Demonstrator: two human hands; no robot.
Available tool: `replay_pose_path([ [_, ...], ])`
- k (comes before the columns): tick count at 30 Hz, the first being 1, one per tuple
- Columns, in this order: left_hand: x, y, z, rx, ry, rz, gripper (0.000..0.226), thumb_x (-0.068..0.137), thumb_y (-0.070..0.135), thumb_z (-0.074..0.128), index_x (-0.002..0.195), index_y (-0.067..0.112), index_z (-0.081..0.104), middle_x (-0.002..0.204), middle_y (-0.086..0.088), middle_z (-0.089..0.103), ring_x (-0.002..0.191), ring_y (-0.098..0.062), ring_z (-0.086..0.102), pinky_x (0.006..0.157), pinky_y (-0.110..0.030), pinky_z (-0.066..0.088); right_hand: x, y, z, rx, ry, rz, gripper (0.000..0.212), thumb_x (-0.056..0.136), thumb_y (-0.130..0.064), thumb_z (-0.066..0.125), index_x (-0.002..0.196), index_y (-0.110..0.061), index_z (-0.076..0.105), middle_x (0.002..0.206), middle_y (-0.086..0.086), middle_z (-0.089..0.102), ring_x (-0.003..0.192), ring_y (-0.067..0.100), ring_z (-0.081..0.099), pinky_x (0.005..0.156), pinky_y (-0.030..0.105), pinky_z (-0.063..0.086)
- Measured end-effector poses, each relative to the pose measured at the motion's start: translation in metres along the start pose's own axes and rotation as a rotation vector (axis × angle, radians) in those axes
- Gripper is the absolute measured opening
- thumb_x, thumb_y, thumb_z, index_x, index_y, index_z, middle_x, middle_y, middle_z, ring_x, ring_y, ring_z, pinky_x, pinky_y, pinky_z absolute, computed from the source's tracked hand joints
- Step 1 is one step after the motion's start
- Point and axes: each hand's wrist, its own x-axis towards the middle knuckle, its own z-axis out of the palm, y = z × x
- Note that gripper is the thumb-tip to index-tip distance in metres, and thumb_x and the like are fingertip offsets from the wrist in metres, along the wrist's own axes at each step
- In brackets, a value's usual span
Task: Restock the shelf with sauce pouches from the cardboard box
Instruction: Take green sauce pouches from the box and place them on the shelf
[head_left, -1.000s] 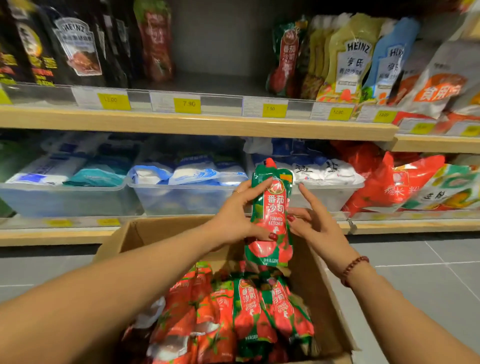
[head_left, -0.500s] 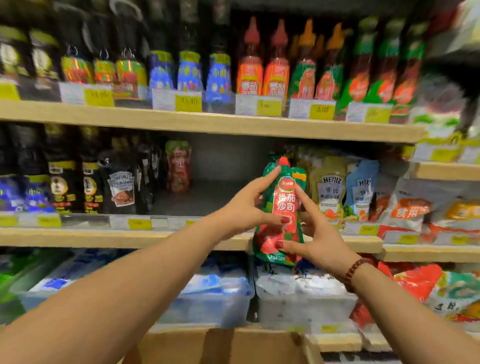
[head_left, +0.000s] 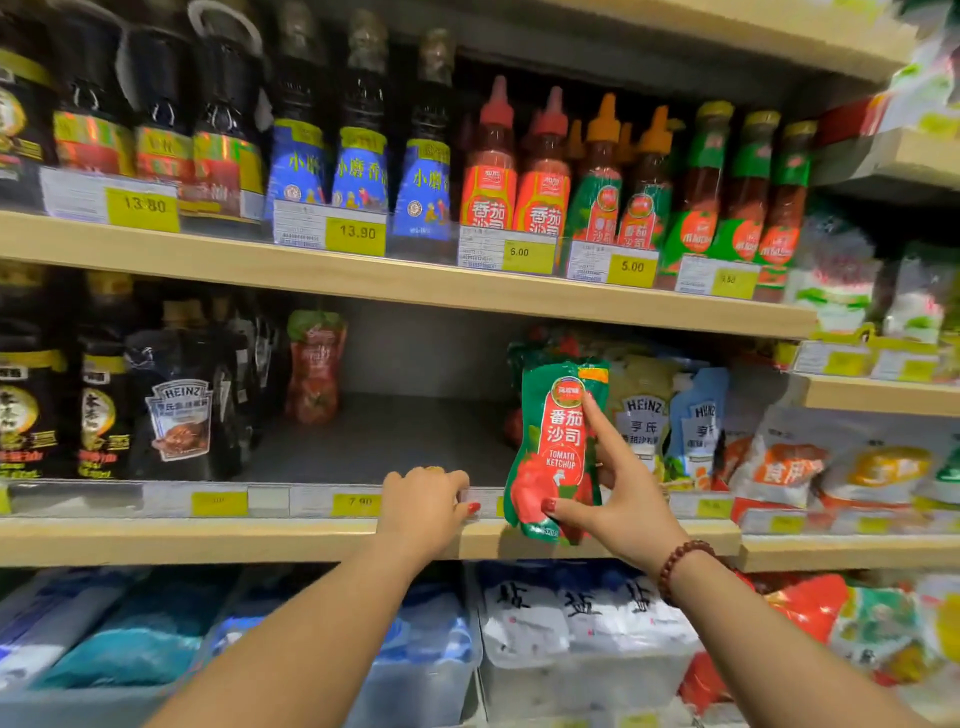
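At the middle shelf (head_left: 208, 540) front edge | right grip (head_left: 618, 493) pinches tomato ketchup pouch (head_left: 558, 447) upright, label outward for facing | left grip (head_left: 423, 499) curled over price rail (head_left: 311, 501), likely steadying | pouch not yet shelved.

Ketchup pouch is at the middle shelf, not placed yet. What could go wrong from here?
Slip: the right hand pinches the ketchup pouch with only thumb and forefinger, so it could drop.
Toppling: in the bare shelf gap nothing would prop the soft pouch, so it may flop over.
Tags: the left hand curls its fingers over the price rail; leaning on it could dislodge labels.
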Motion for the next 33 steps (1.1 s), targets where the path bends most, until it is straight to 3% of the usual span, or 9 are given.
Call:
replay_pose_path([
  [8, -0.002, -0.002, 0.025, 0.040, 0.261, 0.030, 0.022, 0.093, 0.048, 0.043, 0.094, 0.030, 0.055, 0.091, 0.006, 0.061, 0.090, -0.018, 0.055, 0.068, -0.033, 0.024, 0.046, 0.015, 0.010, -0.067, 0.120, 0.039, 0.107, 0.071, -0.002, 0.077, 0.143, -0.046, 0.012, 0.133, -0.015, 0.040, 0.113, 0.006, 0.050, 0.074, 0.016, 0.052],
  [14, -0.004, -0.001, 0.027, 0.013, 0.327, 0.034, 0.020, 0.093, 0.047, 0.042, 0.090, 0.031, 0.054, 0.086, 0.008, 0.059, 0.084, -0.017, 0.053, 0.068, -0.033, 0.025, 0.081, 0.041, 0.013, -0.212, 0.237, 0.065, 0.090, 0.071, -0.009, 0.078, 0.139, -0.032, 0.025, 0.117, -0.009, 0.051, 0.105, 0.010, 0.053, 0.081, 0.028, 0.049],
  [17, -0.006, -0.002, 0.030, 0.004, 0.371, 0.052, 0.019, 0.091, 0.047, 0.045, 0.087, 0.031, 0.055, 0.080, 0.010, 0.057, 0.078, -0.017, 0.052, 0.066, -0.032, 0.022, 0.097, 0.056, 0.012, -0.327, 0.194, 0.176, 0.081, 0.071, -0.010, 0.078, 0.137, -0.018, 0.031, 0.121, 0.002, 0.055, 0.109, 0.018, 0.054, 0.084, 0.032, 0.048],
  [21, -0.006, -0.006, 0.036, -0.012, 0.449, 0.103, 0.014, 0.084, 0.042, 0.055, 0.077, 0.030, 0.056, 0.069, 0.011, 0.054, 0.066, -0.016, 0.051, 0.062, -0.030, 0.027, 0.104, 0.074, 0.017, -0.349, 0.065, 0.191, 0.092, 0.074, -0.013, 0.076, 0.143, -0.026, 0.017, 0.118, 0.001, 0.054, 0.108, 0.019, 0.054, 0.089, 0.038, 0.048],
  [23, -0.007, -0.007, 0.038, -0.019, 0.477, 0.107, 0.014, 0.082, 0.041, 0.057, 0.074, 0.029, 0.056, 0.067, 0.010, 0.053, 0.064, -0.016, 0.050, 0.061, -0.030, 0.030, 0.105, 0.081, 0.017, -0.387, 0.007, 0.217, 0.085, 0.075, -0.018, 0.076, 0.142, -0.020, 0.024, 0.115, 0.002, 0.056, 0.105, 0.020, 0.055, 0.091, 0.039, 0.049],
  [27, -0.008, -0.007, 0.038, -0.013, 0.496, 0.105, 0.014, 0.082, 0.040, 0.058, 0.076, 0.027, 0.058, 0.068, 0.008, 0.055, 0.064, -0.018, 0.051, 0.061, -0.032, 0.032, 0.111, 0.080, 0.011, -0.724, -0.047, 0.210, 0.068, 0.070, -0.037, 0.078, 0.125, -0.010, 0.049, 0.094, 0.000, 0.059, 0.078, 0.014, 0.052, 0.073, 0.028, 0.047],
  [29, -0.008, -0.005, 0.036, -0.011, 0.495, 0.100, 0.014, 0.081, 0.039, 0.059, 0.075, 0.027, 0.059, 0.068, 0.008, 0.055, 0.064, -0.019, 0.051, 0.060, -0.032, 0.032, 0.112, 0.074, 0.013, -0.858, -0.032, 0.198, 0.066, 0.066, -0.045, 0.079, 0.115, -0.011, 0.052, 0.077, -0.005, 0.047, 0.066, 0.010, 0.046, 0.064, 0.026, 0.043],
  [33, -0.009, -0.004, 0.035, -0.015, 0.492, 0.092, 0.013, 0.080, 0.038, 0.063, 0.075, 0.026, 0.060, 0.066, 0.008, 0.053, 0.062, -0.020, 0.051, 0.060, -0.031, 0.030, 0.115, 0.072, 0.024, -0.900, 0.002, 0.185, 0.073, 0.068, -0.038, 0.079, 0.125, -0.009, 0.045, 0.081, 0.000, 0.043, 0.069, 0.016, 0.046, 0.065, 0.026, 0.043],
])
